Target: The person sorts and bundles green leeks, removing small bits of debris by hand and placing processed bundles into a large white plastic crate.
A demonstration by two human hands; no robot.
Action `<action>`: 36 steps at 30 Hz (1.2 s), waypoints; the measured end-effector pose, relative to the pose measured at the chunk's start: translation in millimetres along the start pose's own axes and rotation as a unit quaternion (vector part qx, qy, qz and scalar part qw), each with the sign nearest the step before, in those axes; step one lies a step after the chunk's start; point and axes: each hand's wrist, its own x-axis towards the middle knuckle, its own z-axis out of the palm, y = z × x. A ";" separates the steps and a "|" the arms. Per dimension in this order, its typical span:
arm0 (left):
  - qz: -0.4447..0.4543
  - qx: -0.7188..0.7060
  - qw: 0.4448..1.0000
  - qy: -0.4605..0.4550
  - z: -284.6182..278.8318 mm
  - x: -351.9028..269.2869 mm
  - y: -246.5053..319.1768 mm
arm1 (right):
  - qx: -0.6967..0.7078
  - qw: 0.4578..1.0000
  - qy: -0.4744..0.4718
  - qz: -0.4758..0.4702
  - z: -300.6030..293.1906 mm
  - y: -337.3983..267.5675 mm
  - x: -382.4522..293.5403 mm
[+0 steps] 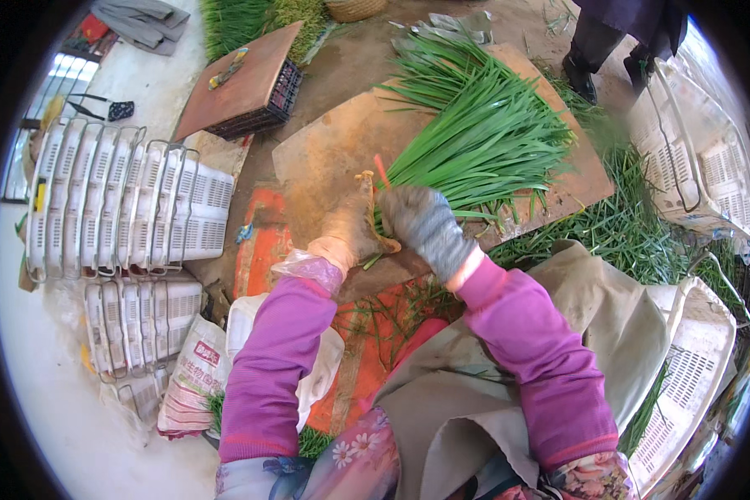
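Note:
A bunch of long green leaves, likely garlic chives (469, 156), lies on a worn brown board (325, 134) before me, its leaf tips fanned to the upper right. My left hand (350, 225), in a soiled tan glove, closes around the stem end. Against it from the right, my right hand (422, 225) in a grey glove has its fingers curled on the same stems. Both hands are blurred, and the stems between them are mostly hidden. A thin red strip (381, 170) sticks up just above the hands.
Stacked white plastic crates (128, 200) stand at left beside a printed sack (194, 375). A board-topped black crate (256, 94) is beyond. Loose leaves (625, 219) cover the floor at right, near white crates (694, 144). A person's legs (600, 50) stand at upper right.

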 end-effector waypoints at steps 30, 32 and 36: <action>0.223 -0.686 0.598 -0.350 -103.1 9.0 203.0 | 0.036 0.907 0.419 -0.016 -263.7 -73.7 -184.0; 0.254 -0.712 0.492 -0.431 -125.7 36.8 239.5 | 0.127 0.855 0.500 0.058 -275.9 -81.4 -245.0; 0.278 -0.718 0.345 -0.537 -134.2 119.9 302.0 | 0.096 0.756 0.630 0.148 -281.9 -55.0 -384.2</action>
